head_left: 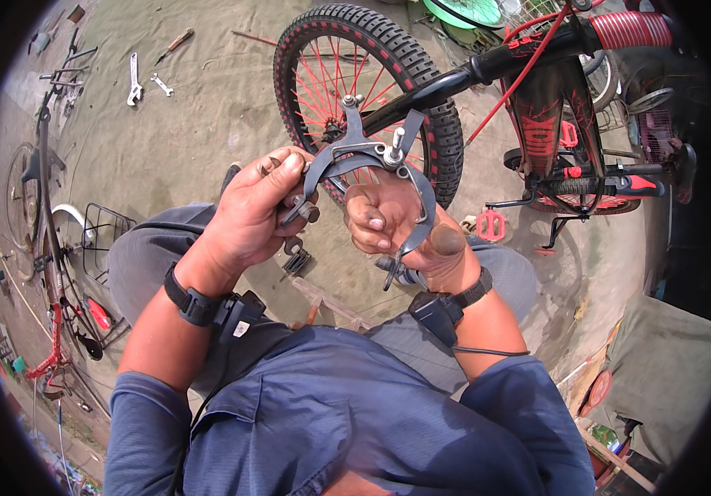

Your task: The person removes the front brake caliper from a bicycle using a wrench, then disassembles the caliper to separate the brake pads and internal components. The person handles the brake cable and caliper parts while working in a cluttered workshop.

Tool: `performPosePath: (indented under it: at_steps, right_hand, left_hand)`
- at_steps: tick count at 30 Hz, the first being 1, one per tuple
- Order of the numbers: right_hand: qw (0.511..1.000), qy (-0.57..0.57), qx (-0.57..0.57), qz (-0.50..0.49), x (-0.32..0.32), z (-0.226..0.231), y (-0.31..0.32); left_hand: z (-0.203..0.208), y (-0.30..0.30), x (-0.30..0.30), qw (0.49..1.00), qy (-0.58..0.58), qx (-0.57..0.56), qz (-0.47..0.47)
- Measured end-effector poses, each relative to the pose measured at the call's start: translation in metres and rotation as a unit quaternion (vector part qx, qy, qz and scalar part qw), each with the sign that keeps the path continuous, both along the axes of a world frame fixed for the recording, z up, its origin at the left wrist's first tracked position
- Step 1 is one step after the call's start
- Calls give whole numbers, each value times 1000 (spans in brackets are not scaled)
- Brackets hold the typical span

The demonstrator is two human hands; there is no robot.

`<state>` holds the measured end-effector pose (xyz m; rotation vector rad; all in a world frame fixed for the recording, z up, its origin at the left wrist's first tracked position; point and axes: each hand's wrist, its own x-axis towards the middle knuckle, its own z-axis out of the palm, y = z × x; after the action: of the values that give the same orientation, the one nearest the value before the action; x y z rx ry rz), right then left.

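Observation:
A grey metal bicycle brake caliper (pixel 363 149) is held up in front of my chest, its two curved arms spread and a bolt standing at its top. The fingers of my left hand (pixel 252 202) are closed on its left arm, near a brake shoe. My right hand (pixel 388 217) is palm up under the other arm, with its fingers curled in. That arm crosses over the palm, its lower end hanging near the wrist. Whether the curled fingers hold anything is hidden.
Ahead stands a black and red bicycle with a knobbly wheel (pixel 363 66) and a red pedal (pixel 490 225). An adjustable wrench (pixel 135 80), a small spanner (pixel 162 84) and a screwdriver (pixel 175 45) lie on the ground cloth. Another bicycle's parts (pixel 54 339) lie at the left.

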<state>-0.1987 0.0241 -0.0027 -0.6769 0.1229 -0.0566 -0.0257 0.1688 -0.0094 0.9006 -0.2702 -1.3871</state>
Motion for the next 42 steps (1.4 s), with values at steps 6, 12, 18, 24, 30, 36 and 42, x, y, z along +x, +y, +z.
performPosePath:
  at_steps: [6, 12, 18, 24, 30, 36, 42]
  right_hand:
    - [997, 70, -32, 13, 3, 16, 10]
    - [994, 19, -88, 61, 1, 13, 11]
    - [997, -20, -75, 18, -1, 6, 7]
    - [989, 5, -138, 53, -6, 3, -2]
    - [990, 36, -133, 0, -11, 9, 3]
    - [984, 47, -169, 8, -12, 14, 5]
    - [993, 2, -117, 22, -9, 21, -2]
  left_hand:
    - [0, -4, -5, 1000, 10, 0, 0]
    - [-1, -6, -9, 999, -16, 11, -44]
    - [-3, -9, -15, 998, -13, 29, -45]
    - [-9, -9, -14, 999, 5, 18, -45]
    - [-8, -7, -12, 994, 96, -8, -61]
    - [-4, -7, -9, 996, 55, -9, -74]
    - [1, -4, -6, 995, 33, -19, -89]
